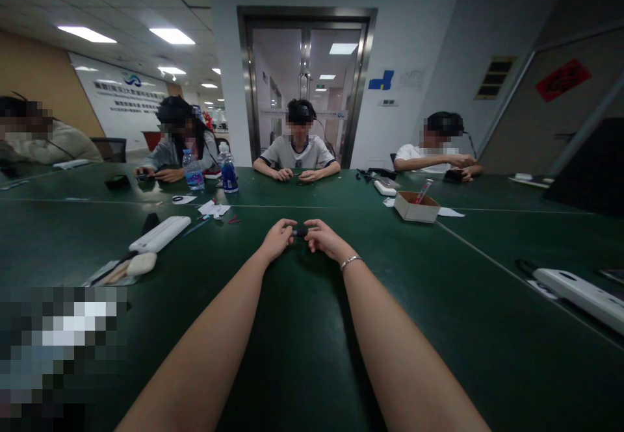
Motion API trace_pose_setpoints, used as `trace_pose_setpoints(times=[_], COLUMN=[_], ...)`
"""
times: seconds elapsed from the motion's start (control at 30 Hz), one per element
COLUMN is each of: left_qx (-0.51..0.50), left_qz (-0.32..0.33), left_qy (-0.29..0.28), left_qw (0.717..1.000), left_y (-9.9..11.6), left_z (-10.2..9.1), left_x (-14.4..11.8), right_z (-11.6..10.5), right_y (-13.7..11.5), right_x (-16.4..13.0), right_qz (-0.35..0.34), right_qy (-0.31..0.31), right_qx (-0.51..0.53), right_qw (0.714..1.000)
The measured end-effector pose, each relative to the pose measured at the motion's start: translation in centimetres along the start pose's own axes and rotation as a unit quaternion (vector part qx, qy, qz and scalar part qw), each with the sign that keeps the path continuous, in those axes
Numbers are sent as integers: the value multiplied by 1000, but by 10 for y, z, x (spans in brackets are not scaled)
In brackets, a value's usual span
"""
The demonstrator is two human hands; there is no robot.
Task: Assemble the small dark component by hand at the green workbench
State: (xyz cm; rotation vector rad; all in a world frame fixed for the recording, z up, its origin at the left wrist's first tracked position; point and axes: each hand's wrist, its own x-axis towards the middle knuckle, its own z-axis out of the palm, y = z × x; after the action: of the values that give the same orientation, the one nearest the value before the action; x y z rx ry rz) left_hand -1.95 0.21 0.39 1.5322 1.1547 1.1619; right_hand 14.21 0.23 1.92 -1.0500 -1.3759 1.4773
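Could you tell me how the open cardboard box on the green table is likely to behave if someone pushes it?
The cardboard box looks shallow and wide, so it would probably slide rather than tip. It seems light, being thin card. The red-tipped tool leaning out over its rim may shift or fall out if it is pushed sharply.

table: matt green | box: cardboard | bottles: clear plastic (glossy)

Four other people sit around the green bench. Two water bottles stand together at the far left. One open cardboard box sits at the right. Two long white cases lie flat, one on the left, one on the right.
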Motion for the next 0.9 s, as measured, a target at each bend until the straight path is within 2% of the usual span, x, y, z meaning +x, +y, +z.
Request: trace_pose_setpoints(times=[0.13, 0.37, 0.5, 0.67, 0.77, 0.9], left_qx=[-2, 13, 2, -15, -21, -23], left_qz=[6, 7, 9, -1, -7, -9], left_qy=[-1, 0, -5, 0, 2, 0], left_qw=[1000, 1000, 1000, 1000, 1000, 1000], left_y=[-1, -4, -7, -4, 0, 0], left_z=[0, 0, -1, 0, 1, 1], left_x=[0, 2, 3, 2, 0, 0], right_z=[-1, -2, -2, -2, -2, -2], right_y=[0, 0, 0, 0, 0, 0], right_x=[1, 0, 0, -1, -1, -2], right_qz=[26, 10, 28, 14, 24, -5], right_qy=[4, 6, 4, -16, -13, -25], right_qx=[3, 43, 12, 53, 44, 47], right_qw=[1000, 999, 1000, 998, 999, 999])
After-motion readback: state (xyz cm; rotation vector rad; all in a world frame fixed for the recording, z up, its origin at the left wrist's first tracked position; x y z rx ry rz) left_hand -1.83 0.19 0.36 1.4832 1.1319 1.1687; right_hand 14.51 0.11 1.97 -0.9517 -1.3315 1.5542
